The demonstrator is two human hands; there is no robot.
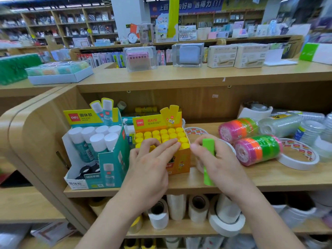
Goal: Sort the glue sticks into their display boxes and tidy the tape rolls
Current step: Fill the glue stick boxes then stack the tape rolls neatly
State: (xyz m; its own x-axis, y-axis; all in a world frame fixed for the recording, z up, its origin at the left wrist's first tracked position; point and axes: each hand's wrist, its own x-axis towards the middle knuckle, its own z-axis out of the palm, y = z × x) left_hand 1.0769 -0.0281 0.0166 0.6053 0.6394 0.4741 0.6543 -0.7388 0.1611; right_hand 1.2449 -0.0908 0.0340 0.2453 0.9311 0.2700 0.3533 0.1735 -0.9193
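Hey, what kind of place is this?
Most likely a stationery shop: branded display boxes of glue sticks stand on a wooden shelf, bundles of coloured tape rolls lie beside them, and packaged goods fill the shelves behind. The right hand holds a green glue stick.

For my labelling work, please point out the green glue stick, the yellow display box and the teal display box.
green glue stick (208, 147): head view, on its upper end.
yellow display box (180, 161): head view, on its front wall.
teal display box (109, 169): head view, on its front panel.
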